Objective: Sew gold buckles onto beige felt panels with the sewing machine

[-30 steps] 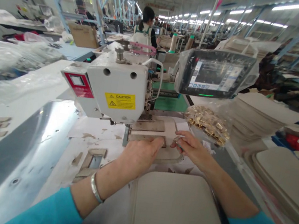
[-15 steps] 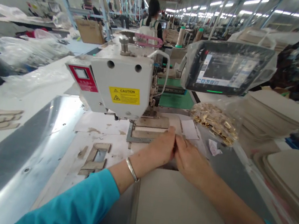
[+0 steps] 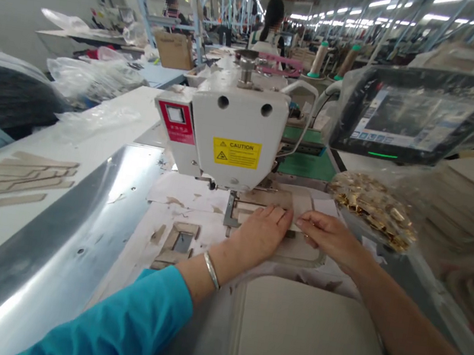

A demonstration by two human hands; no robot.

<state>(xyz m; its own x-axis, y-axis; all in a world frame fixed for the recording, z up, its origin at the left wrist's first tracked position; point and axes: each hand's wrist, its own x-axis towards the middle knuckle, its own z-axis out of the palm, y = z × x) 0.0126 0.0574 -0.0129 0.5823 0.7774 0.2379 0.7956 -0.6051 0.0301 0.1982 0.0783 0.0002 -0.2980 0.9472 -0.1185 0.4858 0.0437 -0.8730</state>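
Note:
My left hand lies over the metal clamp frame of a white sewing machine, its fingers stretched flat on a beige strip. Just right of it, my right hand is closed, thumb and forefinger pinching the end of the strip. Beneath both hands is a beige panel with a rounded corner; the left hand covers part of it. The machine head stands above and behind the fingers. Nearer me lies a stack of beige panels.
A plastic bag of gold metal pieces sits right of the hands, below a plastic-wrapped screen. Beige strips lie on the left table. A rectangular beige frame piece rests on white paper. People sit farther back.
My hands have come apart from being together; the left now lies flat over the clamp, the right pinches at its right side. The view has turned left, shifting everything rightward.

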